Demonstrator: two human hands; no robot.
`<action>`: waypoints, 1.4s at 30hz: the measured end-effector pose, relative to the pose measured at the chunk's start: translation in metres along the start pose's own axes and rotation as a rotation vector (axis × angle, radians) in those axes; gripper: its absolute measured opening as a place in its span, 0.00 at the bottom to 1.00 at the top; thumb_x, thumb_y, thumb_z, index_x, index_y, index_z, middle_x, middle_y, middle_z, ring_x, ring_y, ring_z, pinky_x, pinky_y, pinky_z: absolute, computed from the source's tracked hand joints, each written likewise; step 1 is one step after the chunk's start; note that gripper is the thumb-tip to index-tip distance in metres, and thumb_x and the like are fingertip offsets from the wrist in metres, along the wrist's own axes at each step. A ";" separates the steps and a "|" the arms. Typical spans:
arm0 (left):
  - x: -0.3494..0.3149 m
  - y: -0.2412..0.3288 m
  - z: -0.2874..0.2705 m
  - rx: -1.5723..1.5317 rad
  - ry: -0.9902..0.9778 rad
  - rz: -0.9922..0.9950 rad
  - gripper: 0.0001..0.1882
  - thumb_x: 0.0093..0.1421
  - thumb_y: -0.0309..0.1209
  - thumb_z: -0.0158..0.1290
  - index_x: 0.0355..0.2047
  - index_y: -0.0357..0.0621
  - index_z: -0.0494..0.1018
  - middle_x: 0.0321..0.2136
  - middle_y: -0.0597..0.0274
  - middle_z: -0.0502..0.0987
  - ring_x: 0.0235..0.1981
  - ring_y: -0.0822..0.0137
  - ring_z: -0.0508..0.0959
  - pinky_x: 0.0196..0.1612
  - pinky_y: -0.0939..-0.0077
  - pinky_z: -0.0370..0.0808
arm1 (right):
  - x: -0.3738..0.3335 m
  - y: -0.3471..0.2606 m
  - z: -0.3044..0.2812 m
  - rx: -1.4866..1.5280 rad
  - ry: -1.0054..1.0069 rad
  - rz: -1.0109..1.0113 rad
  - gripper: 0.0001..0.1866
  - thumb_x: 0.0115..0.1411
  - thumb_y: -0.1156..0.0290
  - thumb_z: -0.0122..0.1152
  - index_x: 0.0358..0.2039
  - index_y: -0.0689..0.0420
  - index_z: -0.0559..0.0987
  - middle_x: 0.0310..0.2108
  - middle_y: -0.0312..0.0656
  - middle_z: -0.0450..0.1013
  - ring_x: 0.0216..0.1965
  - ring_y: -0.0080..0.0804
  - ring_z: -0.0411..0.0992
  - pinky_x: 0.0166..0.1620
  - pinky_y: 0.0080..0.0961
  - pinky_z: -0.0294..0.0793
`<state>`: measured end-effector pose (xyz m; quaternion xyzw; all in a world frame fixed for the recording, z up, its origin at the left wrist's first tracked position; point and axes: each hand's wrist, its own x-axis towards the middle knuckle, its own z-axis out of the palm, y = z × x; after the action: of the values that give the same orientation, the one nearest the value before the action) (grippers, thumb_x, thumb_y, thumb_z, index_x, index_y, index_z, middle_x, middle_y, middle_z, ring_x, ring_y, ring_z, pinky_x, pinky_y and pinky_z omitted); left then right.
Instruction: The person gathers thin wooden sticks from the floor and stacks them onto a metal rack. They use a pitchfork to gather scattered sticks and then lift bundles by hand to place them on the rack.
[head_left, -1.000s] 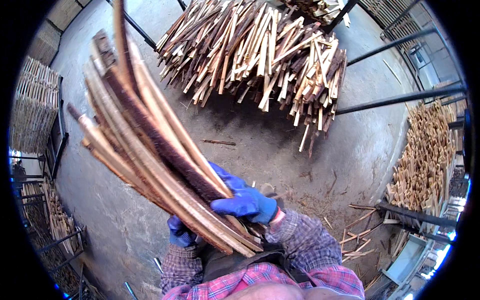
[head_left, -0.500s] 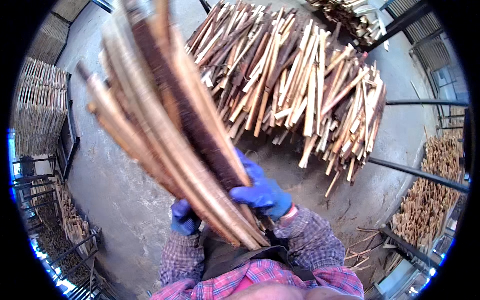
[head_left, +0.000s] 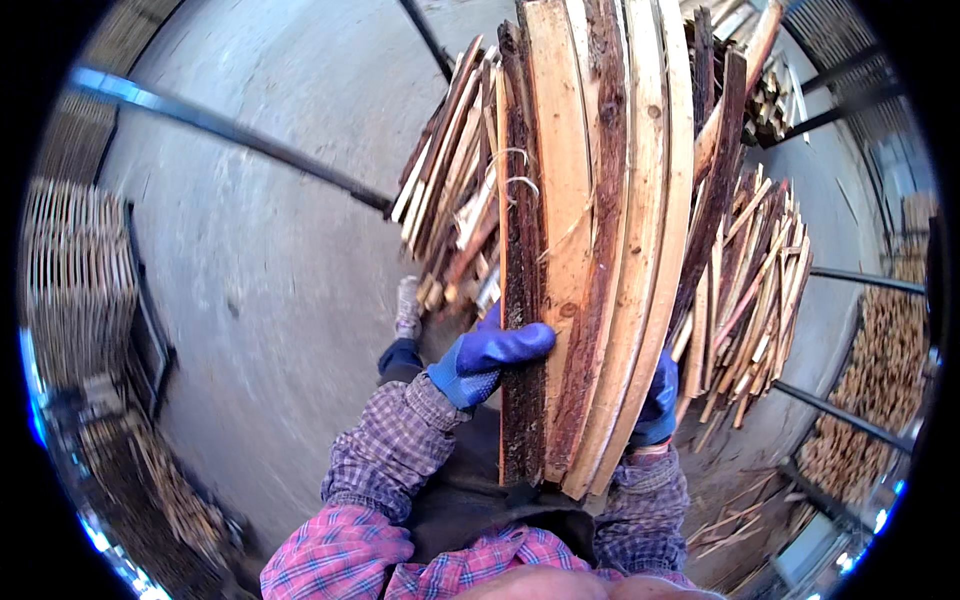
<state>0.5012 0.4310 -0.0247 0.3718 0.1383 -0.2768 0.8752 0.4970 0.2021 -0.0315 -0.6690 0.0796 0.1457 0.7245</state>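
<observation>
A bundle of long wooden slats [head_left: 568,230], several edged with dark bark, stands almost upright in front of my body. Its lower ends reach down to my dark apron. My left hand [head_left: 485,358], in a blue-purple glove, grips the bundle's left edge with the thumb across a bark-covered slat. On the right edge my gloved right hand [head_left: 656,405] holds the bundle too; its fingers are mostly hidden behind the wood. Beyond the bundle lies a large pile of loose wooden sticks [head_left: 748,300], partly covered from view.
Dark metal bars [head_left: 240,133] cross above the concrete floor [head_left: 260,260]. Stacked slats [head_left: 80,255] stand at the left, and a dense stack of sticks [head_left: 870,390] fills the right. Loose sticks [head_left: 730,520] lie at the lower right. My foot [head_left: 408,308] is near the pile's left end.
The bundle has swung from leaning left to nearly upright and moved right, now in front of the pile. Both hands have gone with it and still hold its sides.
</observation>
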 end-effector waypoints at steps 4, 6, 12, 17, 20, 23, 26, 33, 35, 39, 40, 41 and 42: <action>0.064 0.099 -0.117 -0.131 -0.257 0.103 0.20 0.59 0.33 0.51 0.51 0.40 0.67 0.50 0.60 0.69 0.50 0.67 0.70 0.56 0.71 0.65 | 0.109 -0.012 0.092 -0.500 -0.035 -0.322 0.15 0.55 0.74 0.51 0.44 0.59 0.73 0.40 0.44 0.73 0.43 0.41 0.71 0.50 0.33 0.66; 0.095 0.126 -0.199 -0.172 -0.240 0.145 0.19 0.59 0.30 0.49 0.51 0.40 0.68 0.53 0.58 0.67 0.54 0.64 0.68 0.59 0.68 0.62 | 0.174 -0.006 0.134 -0.893 -0.014 -0.744 0.16 0.53 0.76 0.53 0.43 0.63 0.74 0.40 0.48 0.72 0.44 0.45 0.70 0.48 0.34 0.68; 0.256 0.191 -0.354 0.360 0.118 0.347 0.21 0.61 0.34 0.46 0.49 0.31 0.67 0.48 0.57 0.72 0.50 0.66 0.70 0.57 0.73 0.62 | 0.358 0.088 0.245 -0.181 0.189 0.086 0.33 0.57 0.55 0.51 0.58 0.60 0.59 0.45 0.55 0.71 0.47 0.47 0.69 0.52 0.28 0.65; 0.301 0.194 -0.401 0.674 0.482 -0.037 0.27 0.57 0.46 0.52 0.46 0.32 0.69 0.42 0.56 0.74 0.41 0.67 0.73 0.47 0.74 0.68 | 0.405 0.188 0.289 -1.245 0.278 0.201 0.41 0.53 0.47 0.45 0.62 0.56 0.50 0.54 0.54 0.59 0.50 0.52 0.62 0.49 0.54 0.60; 0.308 0.172 -0.444 0.652 0.413 0.089 0.27 0.58 0.44 0.52 0.49 0.33 0.67 0.43 0.56 0.74 0.43 0.67 0.73 0.48 0.77 0.68 | 0.410 0.198 0.285 -1.212 0.242 0.191 0.41 0.53 0.47 0.44 0.62 0.56 0.51 0.54 0.53 0.59 0.50 0.51 0.63 0.49 0.53 0.60; 0.307 0.169 -0.458 0.490 0.187 0.226 0.26 0.58 0.38 0.52 0.53 0.35 0.65 0.47 0.57 0.72 0.46 0.68 0.72 0.50 0.76 0.67 | 0.412 0.188 0.287 -1.196 0.223 0.245 0.40 0.53 0.46 0.44 0.62 0.55 0.51 0.55 0.52 0.60 0.51 0.51 0.63 0.50 0.54 0.60; 0.309 0.176 -0.442 0.390 0.332 0.057 0.27 0.58 0.37 0.53 0.53 0.34 0.64 0.47 0.58 0.72 0.46 0.69 0.72 0.50 0.76 0.68 | 0.407 0.181 0.282 -1.098 0.240 0.230 0.41 0.52 0.46 0.45 0.62 0.55 0.51 0.57 0.53 0.58 0.53 0.52 0.62 0.52 0.51 0.61; 0.295 0.186 -0.432 0.578 0.524 -0.005 0.28 0.54 0.45 0.57 0.43 0.29 0.71 0.37 0.56 0.76 0.36 0.66 0.75 0.40 0.76 0.71 | 0.287 0.136 0.274 -0.728 0.370 -0.157 0.33 0.53 0.61 0.56 0.56 0.61 0.60 0.49 0.57 0.67 0.47 0.54 0.68 0.50 0.38 0.69; 0.288 0.176 -0.463 0.442 0.467 0.036 0.26 0.53 0.44 0.57 0.41 0.32 0.73 0.36 0.58 0.76 0.35 0.66 0.74 0.40 0.75 0.70 | 0.222 0.143 0.270 -0.611 0.407 0.003 0.29 0.52 0.64 0.58 0.54 0.62 0.65 0.48 0.56 0.68 0.48 0.50 0.69 0.50 0.36 0.69; 0.264 0.162 -0.466 0.440 0.605 -0.028 0.24 0.54 0.42 0.57 0.44 0.35 0.72 0.35 0.59 0.76 0.35 0.67 0.74 0.39 0.74 0.69 | 0.088 0.158 0.250 -0.546 0.486 0.198 0.25 0.54 0.69 0.57 0.52 0.61 0.67 0.47 0.52 0.70 0.47 0.39 0.71 0.50 0.30 0.69; 0.254 0.156 -0.454 0.448 0.618 0.020 0.24 0.54 0.41 0.57 0.44 0.36 0.71 0.36 0.59 0.76 0.35 0.67 0.73 0.38 0.74 0.69 | 0.056 0.167 0.245 -0.509 0.512 0.269 0.25 0.54 0.70 0.57 0.52 0.61 0.67 0.46 0.51 0.71 0.47 0.38 0.71 0.50 0.29 0.69; 0.243 0.148 -0.443 0.457 0.636 0.075 0.24 0.54 0.40 0.57 0.45 0.36 0.71 0.36 0.60 0.75 0.35 0.67 0.73 0.38 0.74 0.69 | 0.026 0.181 0.238 -0.467 0.531 0.337 0.24 0.54 0.71 0.57 0.52 0.61 0.67 0.46 0.50 0.71 0.46 0.36 0.71 0.49 0.28 0.69; 0.232 0.140 -0.435 0.463 0.656 0.132 0.24 0.54 0.40 0.57 0.46 0.36 0.70 0.37 0.60 0.75 0.34 0.67 0.73 0.38 0.75 0.69 | 0.001 0.191 0.229 -0.426 0.543 0.403 0.24 0.55 0.72 0.57 0.52 0.62 0.68 0.45 0.48 0.71 0.46 0.35 0.71 0.49 0.27 0.69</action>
<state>0.7548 0.7388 -0.3461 0.6358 0.3201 -0.1106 0.6936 0.4196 0.4412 -0.1913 -0.7895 0.3657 0.1160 0.4790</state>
